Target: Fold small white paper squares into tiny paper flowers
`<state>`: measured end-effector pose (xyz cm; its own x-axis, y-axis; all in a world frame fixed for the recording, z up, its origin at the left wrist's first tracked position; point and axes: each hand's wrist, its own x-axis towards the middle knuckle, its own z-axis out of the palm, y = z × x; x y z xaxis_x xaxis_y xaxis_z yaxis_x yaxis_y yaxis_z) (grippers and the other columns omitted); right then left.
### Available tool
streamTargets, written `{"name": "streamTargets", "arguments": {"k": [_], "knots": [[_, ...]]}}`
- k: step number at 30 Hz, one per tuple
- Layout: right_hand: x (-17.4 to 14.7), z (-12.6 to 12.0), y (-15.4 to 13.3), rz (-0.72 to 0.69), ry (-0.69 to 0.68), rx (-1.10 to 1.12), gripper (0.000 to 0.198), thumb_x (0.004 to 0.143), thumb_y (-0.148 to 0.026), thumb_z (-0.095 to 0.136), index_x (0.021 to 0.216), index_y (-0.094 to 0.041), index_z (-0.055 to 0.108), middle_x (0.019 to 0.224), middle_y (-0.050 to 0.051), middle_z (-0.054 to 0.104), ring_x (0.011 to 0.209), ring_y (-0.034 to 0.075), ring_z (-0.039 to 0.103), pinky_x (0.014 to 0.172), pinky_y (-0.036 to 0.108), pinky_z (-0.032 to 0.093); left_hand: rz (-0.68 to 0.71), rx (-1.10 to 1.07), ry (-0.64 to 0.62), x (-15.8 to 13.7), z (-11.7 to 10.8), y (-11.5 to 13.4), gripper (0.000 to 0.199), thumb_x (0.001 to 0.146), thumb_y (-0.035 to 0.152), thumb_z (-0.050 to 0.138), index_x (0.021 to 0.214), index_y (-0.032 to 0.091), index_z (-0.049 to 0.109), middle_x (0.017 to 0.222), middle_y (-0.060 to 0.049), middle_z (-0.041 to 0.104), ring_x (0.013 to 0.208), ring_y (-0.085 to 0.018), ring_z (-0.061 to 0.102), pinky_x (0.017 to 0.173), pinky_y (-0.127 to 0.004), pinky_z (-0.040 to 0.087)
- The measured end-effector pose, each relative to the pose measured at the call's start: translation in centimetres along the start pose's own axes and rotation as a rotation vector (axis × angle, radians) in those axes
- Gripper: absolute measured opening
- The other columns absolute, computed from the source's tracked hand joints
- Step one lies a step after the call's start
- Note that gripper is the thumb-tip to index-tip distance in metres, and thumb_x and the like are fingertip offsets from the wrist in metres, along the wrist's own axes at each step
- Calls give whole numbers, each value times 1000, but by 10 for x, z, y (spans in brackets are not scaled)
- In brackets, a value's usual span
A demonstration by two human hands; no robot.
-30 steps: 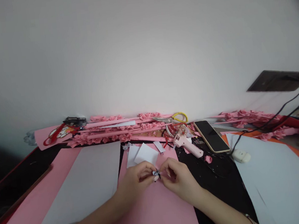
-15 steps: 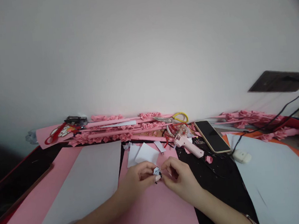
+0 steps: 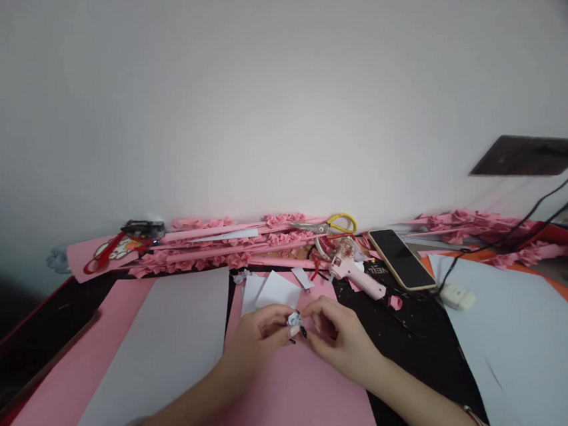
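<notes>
A small folded pale-blue paper flower (image 3: 294,319) is pinched between the thumb and fingers of my left hand (image 3: 263,332). My right hand (image 3: 338,328) is closed at the flower's right side, thumb and forefinger at its edge. Both hands are above a pink paper sheet (image 3: 292,400). Just beyond them lie white paper squares (image 3: 277,290) and a narrow white paper strip (image 3: 302,278). The folds of the flower are too small to make out.
A pink glue gun (image 3: 358,276), a phone (image 3: 402,260) and yellow-handled scissors (image 3: 333,226) lie behind. Pink paper flower stems (image 3: 217,253) line the wall. A white charger-like block (image 3: 457,297) and black cable (image 3: 450,270) are at right; large pale sheets (image 3: 161,345) flank the pink one.
The paper flower has turned slightly and shifted a little up and left between my fingers. Both hands have otherwise stayed nearly in place.
</notes>
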<state>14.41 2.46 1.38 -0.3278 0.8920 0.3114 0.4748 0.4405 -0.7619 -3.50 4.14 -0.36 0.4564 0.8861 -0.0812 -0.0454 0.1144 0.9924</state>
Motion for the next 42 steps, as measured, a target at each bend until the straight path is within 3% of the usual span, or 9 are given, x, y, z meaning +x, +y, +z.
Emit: {"name": "streamTargets", "arguments": {"k": [7, 11, 15, 25, 31, 42], "knots": [[0, -6, 4, 24, 93, 23, 16, 82, -11, 44, 90, -18, 56, 66, -2, 46, 55, 11, 40, 51, 22, 31, 16, 81, 60, -2, 0, 7, 21, 80, 27, 56, 98, 18, 63, 77, -2, 64, 76, -16, 61, 70, -27, 49], [1, -7, 9, 78, 142, 24, 16, 87, -17, 42, 89, -17, 58, 70, 0, 52, 57, 13, 42, 53, 23, 33, 4, 71, 51, -2, 0, 6, 22, 82, 30, 55, 99, 19, 64, 87, -4, 67, 84, -19, 63, 76, -29, 49], [0, -6, 11, 94, 137, 34, 16, 87, -20, 43, 86, -16, 58, 72, 2, 55, 59, 14, 45, 55, 24, 34, -11, 18, 54, -1, -1, 2, 22, 80, 30, 58, 99, 21, 64, 98, -4, 67, 92, -21, 62, 81, -30, 48], [1, -5, 12, 97, 119, 49, 16, 87, -19, 43, 86, -16, 59, 78, 4, 60, 62, 15, 49, 56, 25, 38, 17, -5, 66, -1, -2, 5, 25, 80, 28, 58, 104, 20, 60, 88, -3, 66, 84, -17, 61, 77, -28, 48], [0, -5, 10, 83, 108, 65, 16, 87, -19, 43, 86, -16, 58, 77, 4, 60, 62, 15, 50, 56, 25, 38, 26, 28, 79, -2, -1, 5, 17, 76, 28, 64, 88, 17, 61, 85, -4, 66, 84, -18, 61, 76, -28, 45], [1, -4, 5, 26, 89, 97, 14, 84, -14, 45, 87, -17, 59, 76, 3, 60, 62, 14, 51, 56, 24, 39, 27, 2, 44, -1, 0, 2, 15, 73, 20, 65, 87, 16, 64, 87, -4, 68, 86, -17, 63, 79, -27, 46]]}}
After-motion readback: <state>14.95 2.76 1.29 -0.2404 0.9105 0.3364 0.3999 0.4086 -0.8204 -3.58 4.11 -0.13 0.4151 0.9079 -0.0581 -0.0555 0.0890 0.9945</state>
